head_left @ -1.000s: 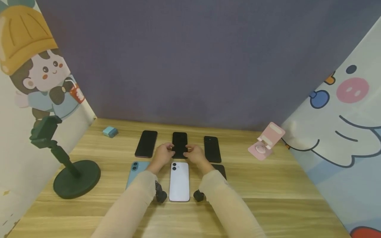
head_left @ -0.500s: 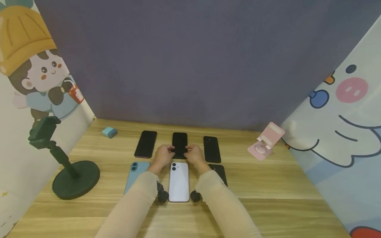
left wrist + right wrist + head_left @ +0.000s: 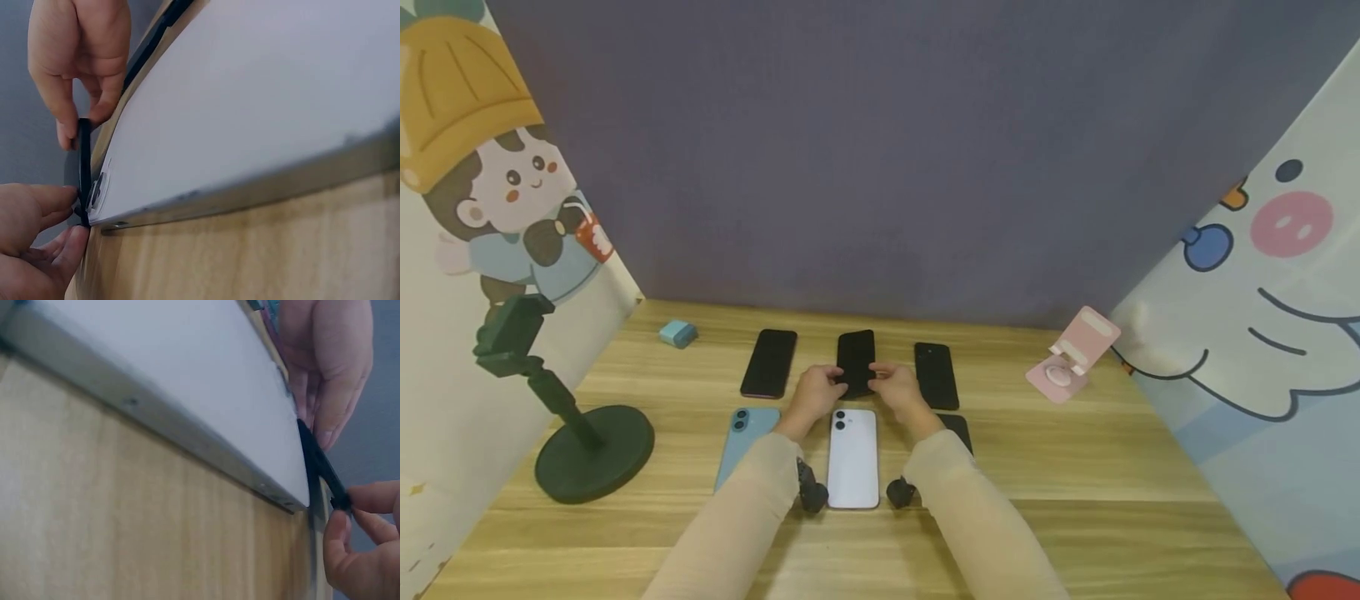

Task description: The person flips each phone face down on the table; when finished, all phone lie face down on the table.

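Observation:
In the head view, a black phone [image 3: 856, 362] in the middle of the back row is held between both hands and tilts a little. My left hand [image 3: 815, 396] pinches its left edge near the lower end, and my right hand [image 3: 898, 393] pinches the right edge. The left wrist view shows the dark phone [image 3: 84, 162] edge-on between the fingertips of both hands. Just in front of the hands a white phone [image 3: 853, 458] lies back up, its two camera lenses at the upper left. That white phone [image 3: 187, 381] fills much of the right wrist view.
Black phones lie at back left [image 3: 768, 363] and back right [image 3: 936, 375]. A blue phone [image 3: 741, 442] and another dark phone [image 3: 957, 429] are partly hidden by the forearms. Around them stand a dark green stand [image 3: 591, 450], a blue block [image 3: 678, 333] and a pink phone stand [image 3: 1071, 354].
The black phone, flat between the hands before, now tilts and has shifted slightly to the right. Both hands have moved slightly right with it.

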The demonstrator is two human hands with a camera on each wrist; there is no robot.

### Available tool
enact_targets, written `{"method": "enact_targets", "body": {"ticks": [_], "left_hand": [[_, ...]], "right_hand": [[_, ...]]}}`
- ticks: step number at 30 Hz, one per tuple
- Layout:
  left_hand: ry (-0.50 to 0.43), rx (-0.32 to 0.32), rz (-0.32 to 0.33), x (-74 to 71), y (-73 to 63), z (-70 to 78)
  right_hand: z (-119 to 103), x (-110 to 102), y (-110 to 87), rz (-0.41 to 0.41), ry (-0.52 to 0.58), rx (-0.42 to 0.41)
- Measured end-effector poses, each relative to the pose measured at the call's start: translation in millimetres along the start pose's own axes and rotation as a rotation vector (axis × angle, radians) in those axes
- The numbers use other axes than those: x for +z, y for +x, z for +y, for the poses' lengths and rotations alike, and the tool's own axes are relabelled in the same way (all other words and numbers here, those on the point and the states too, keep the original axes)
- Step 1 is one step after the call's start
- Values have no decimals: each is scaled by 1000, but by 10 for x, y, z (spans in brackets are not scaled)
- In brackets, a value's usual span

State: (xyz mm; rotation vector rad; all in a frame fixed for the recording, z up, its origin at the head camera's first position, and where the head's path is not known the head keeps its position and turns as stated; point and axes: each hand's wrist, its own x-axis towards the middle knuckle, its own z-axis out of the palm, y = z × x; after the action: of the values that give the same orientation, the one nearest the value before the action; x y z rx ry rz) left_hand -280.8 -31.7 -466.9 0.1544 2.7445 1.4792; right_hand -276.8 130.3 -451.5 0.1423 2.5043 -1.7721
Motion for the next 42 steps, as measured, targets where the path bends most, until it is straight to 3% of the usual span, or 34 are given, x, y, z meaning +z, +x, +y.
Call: {"method": "enact_targets", "body": {"ticks": [11,17,23,28,33,38,40,42], "left_hand": [[-35,89,-4,36,-28,74],[-237,62,-10,66,-62,132],[-462,50,-6,109,-49,135],[-614,-6,-31,116,-36,121],[-656,-32,-43,111,-28,135],[-723,-51,-46,88,-28,166],[-670,-45,-26,75,-25,160],[-544,-32,5,55,-24,145]], "right_hand": [[-20,-34,21,1,346,-9],[-74,-46,-5,-42,400,-21],[-127,-47,-28,-74,384,-39],[-155,-38,-40,-78,357,-30],[-132,-16,-25,-90,317,-46],[-83,2,-22,-117,149,-77],[-63,-1,-23,-106,48,-79],[-40,-5,-20,-91,-35,-69]]}}
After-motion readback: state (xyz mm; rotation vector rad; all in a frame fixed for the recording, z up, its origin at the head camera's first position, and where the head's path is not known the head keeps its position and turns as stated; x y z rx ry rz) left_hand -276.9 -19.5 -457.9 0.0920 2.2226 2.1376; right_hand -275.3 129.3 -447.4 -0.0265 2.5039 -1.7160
